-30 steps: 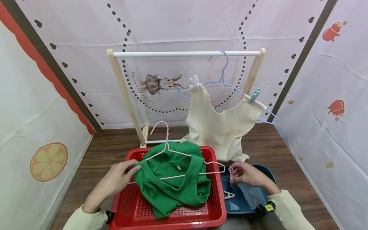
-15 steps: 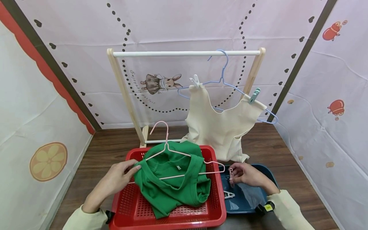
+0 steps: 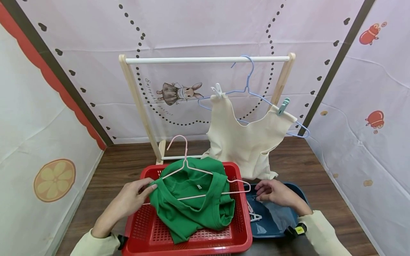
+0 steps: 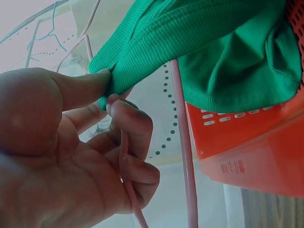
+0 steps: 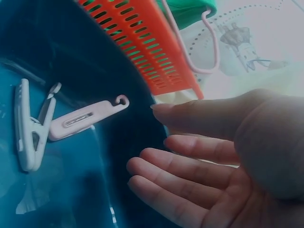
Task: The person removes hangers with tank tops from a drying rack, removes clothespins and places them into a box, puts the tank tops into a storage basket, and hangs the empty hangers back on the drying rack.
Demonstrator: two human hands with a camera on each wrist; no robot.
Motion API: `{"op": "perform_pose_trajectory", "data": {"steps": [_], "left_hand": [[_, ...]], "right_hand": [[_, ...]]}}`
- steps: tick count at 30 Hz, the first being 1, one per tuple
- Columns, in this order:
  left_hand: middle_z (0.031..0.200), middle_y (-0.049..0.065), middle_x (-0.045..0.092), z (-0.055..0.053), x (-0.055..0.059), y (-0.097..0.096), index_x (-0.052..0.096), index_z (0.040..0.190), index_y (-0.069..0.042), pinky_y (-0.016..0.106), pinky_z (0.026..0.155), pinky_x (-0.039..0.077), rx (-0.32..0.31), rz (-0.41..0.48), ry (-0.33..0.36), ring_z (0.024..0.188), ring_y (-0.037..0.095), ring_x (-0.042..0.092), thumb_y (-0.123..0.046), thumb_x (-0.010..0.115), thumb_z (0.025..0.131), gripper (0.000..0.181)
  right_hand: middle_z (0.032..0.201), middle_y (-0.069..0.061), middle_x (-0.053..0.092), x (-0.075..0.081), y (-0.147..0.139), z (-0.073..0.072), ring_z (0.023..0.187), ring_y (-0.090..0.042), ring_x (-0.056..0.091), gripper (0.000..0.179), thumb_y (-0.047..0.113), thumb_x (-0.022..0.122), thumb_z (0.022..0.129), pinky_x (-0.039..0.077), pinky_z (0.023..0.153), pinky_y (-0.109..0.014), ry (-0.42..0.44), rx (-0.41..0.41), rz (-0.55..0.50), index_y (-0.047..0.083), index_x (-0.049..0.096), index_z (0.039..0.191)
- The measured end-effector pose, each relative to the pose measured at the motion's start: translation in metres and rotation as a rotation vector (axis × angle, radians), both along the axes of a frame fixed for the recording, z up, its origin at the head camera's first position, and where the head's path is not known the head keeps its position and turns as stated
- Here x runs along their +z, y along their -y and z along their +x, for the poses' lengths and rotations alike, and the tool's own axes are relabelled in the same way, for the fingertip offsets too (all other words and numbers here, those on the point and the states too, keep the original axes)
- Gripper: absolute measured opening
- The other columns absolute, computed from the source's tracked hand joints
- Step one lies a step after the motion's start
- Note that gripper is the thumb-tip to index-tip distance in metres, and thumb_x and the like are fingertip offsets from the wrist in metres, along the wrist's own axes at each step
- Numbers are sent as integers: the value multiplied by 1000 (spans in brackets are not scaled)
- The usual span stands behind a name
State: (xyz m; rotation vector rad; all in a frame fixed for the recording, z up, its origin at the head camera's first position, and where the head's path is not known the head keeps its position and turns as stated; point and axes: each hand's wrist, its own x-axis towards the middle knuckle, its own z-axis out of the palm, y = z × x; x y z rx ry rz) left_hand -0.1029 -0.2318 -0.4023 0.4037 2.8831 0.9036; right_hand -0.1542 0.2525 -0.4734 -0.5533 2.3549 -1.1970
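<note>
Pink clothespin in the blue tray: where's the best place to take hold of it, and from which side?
I'd pinch the pink clothespin across its slim, slotted body near the hook, coming from the right hand's side. The hook points toward that hand, while the other end lies close beside the white clothespin, leaving little finger room there.

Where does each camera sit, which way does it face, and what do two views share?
Head: head-worn, facing forward and down at the rack, red basket and blue tray; left hand, right hand and sleeves show.
Left wrist: wrist-worn, facing the green garment; left hand shows, pinching it.
Right wrist: wrist-worn, facing the white clip and pink clip; right hand shows, holding nothing.
Both wrist views show the red basket.
</note>
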Motion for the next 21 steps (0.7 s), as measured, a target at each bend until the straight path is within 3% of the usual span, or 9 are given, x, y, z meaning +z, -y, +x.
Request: {"op": "perform_pose_trajectory", "data": {"steps": [4,11,21], "left_hand": [[68,-8,48,1,-1,1,62,93,-20,27,63,39,2,5,-11,68,8,48,-22,55,103,12],[69,-4,52,1,0,2,62,92,-20,27,65,40,2,15,-8,70,9,50,-20,57,102,11],[71,-10,53,2,0,2,64,94,-21,26,66,41,2,20,-30,71,8,50,-19,58,101,10]], "right_hand": [[97,-7,70,5,2,-3,88,-19,67,22,8,68,92,55,73,-24,-78,0,13,-5,64,109],[98,-16,70,21,8,-10,88,-33,69,14,4,58,98,59,76,-34,-146,-45,-32,-4,67,106],[92,-3,71,47,25,-13,80,-15,66,13,13,62,98,55,74,-24,-320,-59,-16,7,73,103]]}}
